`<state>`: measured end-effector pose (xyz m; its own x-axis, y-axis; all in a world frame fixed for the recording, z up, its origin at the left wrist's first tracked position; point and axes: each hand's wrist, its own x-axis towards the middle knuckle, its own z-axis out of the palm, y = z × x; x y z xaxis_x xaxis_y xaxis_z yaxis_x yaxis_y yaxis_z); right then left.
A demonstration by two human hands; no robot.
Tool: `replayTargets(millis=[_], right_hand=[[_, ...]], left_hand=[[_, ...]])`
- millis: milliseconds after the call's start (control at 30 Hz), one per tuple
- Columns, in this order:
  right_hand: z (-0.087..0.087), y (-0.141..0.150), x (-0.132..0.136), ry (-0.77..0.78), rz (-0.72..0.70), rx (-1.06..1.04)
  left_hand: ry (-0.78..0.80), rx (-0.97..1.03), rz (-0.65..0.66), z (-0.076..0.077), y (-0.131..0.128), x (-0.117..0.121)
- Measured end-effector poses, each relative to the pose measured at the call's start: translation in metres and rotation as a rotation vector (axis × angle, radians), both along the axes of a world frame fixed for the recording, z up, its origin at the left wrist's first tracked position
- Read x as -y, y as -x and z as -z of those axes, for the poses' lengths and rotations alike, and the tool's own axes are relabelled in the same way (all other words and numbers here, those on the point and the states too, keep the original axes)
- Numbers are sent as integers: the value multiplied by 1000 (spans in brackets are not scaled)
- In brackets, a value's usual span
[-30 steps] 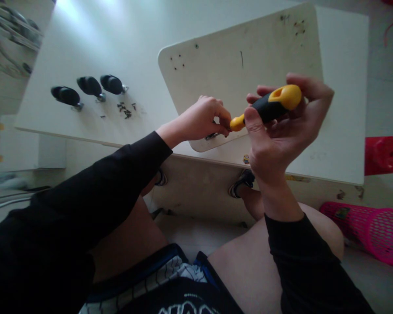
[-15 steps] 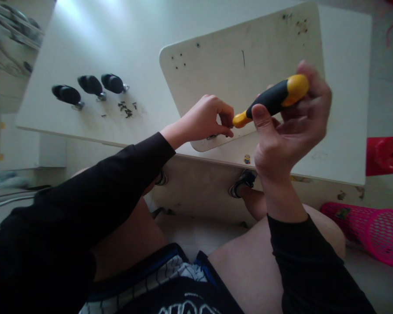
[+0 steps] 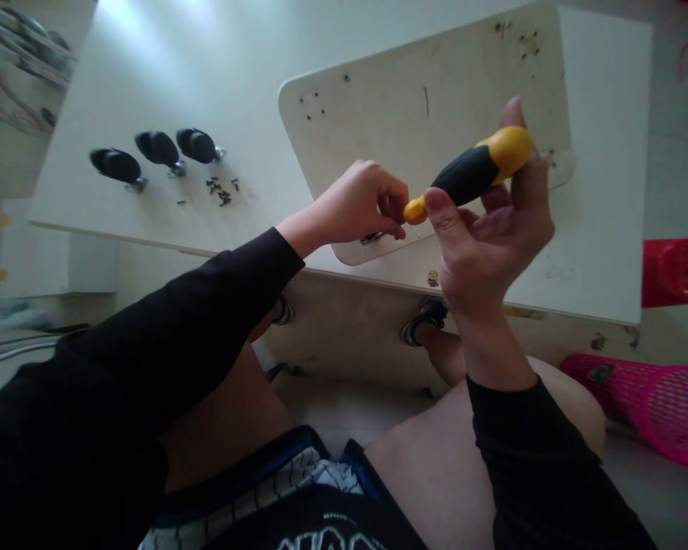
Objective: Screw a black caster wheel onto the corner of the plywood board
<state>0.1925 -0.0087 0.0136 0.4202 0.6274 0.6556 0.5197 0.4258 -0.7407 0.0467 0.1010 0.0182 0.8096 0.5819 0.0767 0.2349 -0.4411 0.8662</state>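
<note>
My right hand grips a screwdriver by its black and yellow handle, thumb near the yellow collar. The handle slants down to the left, toward my left hand. Curled fingers and thumb of my left hand come together where the shaft would be, hiding the tip and whatever they pinch. Under that hand a small metal piece shows at the near left corner of a white board. Clusters of small holes mark other corners of the board.
On the white table at left stand three black casters, beside a scatter of small dark screws. A red container and a pink mesh basket are past the right side. My legs are below the near edge.
My right hand and the screwdriver handle have shifted slightly left, and its fingers have changed their grip around the handle. My left hand stays nearly in place.
</note>
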Motion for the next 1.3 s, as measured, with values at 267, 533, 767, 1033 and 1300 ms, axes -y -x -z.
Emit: replayTargets(millis=[267,533,767,1033,1300], right_hand=[[1,4,10,130,33,5],[-6,-3,3,-85,37,-42],[-10,-6,14,139,25,-8],[-10,-10,14,229,-21,-27],[-9,-9,14,110,-8,-15]], left_hand=[[6,-39,136,-3,4,-7],[-481,-206,197,5,12,10],[-673,-332,198,17,11,17],[-746,-321,128,31,9,15],[-718,-334,102,31,5,18]])
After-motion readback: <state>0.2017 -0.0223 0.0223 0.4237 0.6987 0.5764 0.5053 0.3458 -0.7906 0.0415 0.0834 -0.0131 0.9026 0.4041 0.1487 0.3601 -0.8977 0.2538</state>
